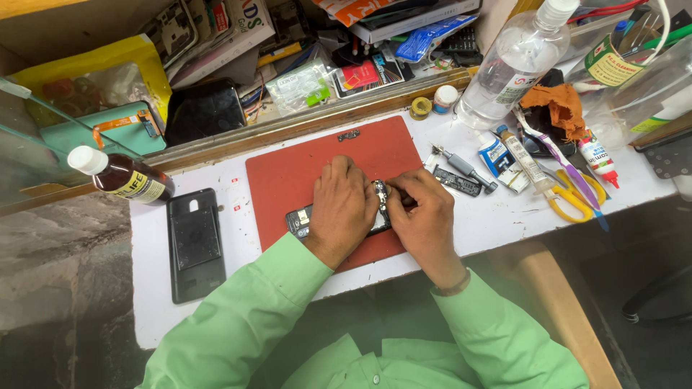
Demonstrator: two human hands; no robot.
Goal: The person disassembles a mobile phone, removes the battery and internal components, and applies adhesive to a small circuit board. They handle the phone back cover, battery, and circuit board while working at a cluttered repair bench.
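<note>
White workbench (pixel 497 216): bears red work mat (pixel 288 180), black phone back cover (pixel 195 245), brown liquid bottle (pixel 122 176), clear plastic bottle (pixel 512 65), yellow-handled scissors (pixel 569 198), glue tubes (pixel 522 158), solder spool (pixel 420 108).

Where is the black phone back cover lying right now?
In the head view, the black back cover lies flat on the white table, left of the red mat, below the brown bottle.

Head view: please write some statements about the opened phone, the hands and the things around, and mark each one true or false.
1. Both hands, left hand and right hand, rest on the opened phone. True.
2. The phone lies on a blue mat. False: on a red mat.
3. A black back cover lies left of the mat. True.
4. The yellow-handled scissors lie on the mat. False: on the white table, to its right.
5. The brown bottle has a white cap. True.
</note>
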